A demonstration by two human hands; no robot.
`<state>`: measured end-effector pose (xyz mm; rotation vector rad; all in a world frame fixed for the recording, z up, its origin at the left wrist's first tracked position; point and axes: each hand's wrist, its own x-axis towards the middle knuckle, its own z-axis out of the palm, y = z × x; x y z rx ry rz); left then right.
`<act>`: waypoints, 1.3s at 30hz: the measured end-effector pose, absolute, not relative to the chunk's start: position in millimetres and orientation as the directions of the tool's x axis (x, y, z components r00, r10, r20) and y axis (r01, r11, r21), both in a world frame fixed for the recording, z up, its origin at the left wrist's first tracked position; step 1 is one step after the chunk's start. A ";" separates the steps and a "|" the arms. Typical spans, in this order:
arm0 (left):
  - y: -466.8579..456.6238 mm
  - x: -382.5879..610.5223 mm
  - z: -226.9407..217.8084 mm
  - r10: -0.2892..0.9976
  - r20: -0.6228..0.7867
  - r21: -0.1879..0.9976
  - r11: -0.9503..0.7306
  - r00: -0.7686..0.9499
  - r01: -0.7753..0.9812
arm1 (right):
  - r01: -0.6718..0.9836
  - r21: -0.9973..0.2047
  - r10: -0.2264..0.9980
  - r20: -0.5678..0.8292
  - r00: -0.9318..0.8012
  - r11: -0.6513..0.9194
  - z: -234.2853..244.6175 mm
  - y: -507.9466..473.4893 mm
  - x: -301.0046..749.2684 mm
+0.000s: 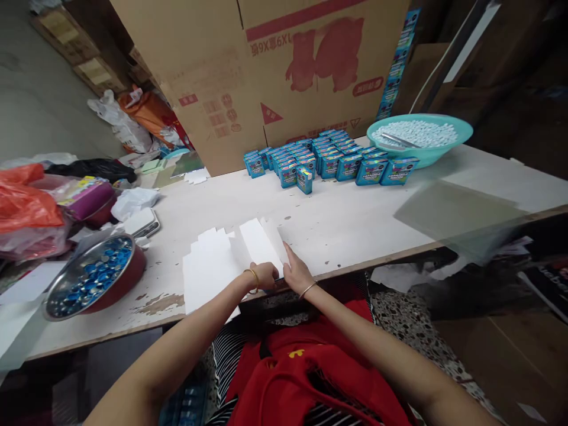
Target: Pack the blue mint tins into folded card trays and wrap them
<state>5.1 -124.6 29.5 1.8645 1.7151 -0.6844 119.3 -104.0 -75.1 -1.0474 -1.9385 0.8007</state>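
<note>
White die-cut card sheets (208,269) with stepped edges lie in a fanned stack by the table's front edge. Over their right side, a creased white card (261,239) is partly folded, its long panels standing up a little. My left hand (265,275), with a gold bangle at the wrist, has its fingers curled on the card's near end. On the card's right edge, my right hand (296,271) is closed, thumb pointing away from me. The fingertips of both hands are partly hidden.
Small blue boxes (328,163) stand in rows before a large carton (284,71). A turquoise basin (444,155) of white pellets with a metal scoop is at the back right. On the left, a metal bowl (133,266) holds blue-wrapped pieces. A translucent sheet (457,207) overhangs the front edge.
</note>
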 end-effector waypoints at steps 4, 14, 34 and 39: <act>-132.5 21.2 26.1 0.797 -0.592 0.037 -0.125 0.123 0.991 | 0.445 -0.708 0.814 0.330 -0.478 0.548 -72.3 -97.1 128.0; -125.0 22.2 42.2 0.720 -0.618 0.223 -0.226 0.317 0.948 | 0.546 -0.492 0.685 0.152 -0.713 0.677 -62.1 -87.9 147.3; -19.5 -77.8 17.5 0.700 -0.455 0.258 -0.487 0.550 0.834 | 0.459 -0.260 0.468 -0.032 -0.883 0.849 -41.9 -30.6 199.5; -11.8 -64.9 2.7 0.792 -0.338 0.106 -0.505 0.508 0.857 | 0.464 -0.291 0.466 -0.066 -0.882 0.837 -28.9 -25.0 203.5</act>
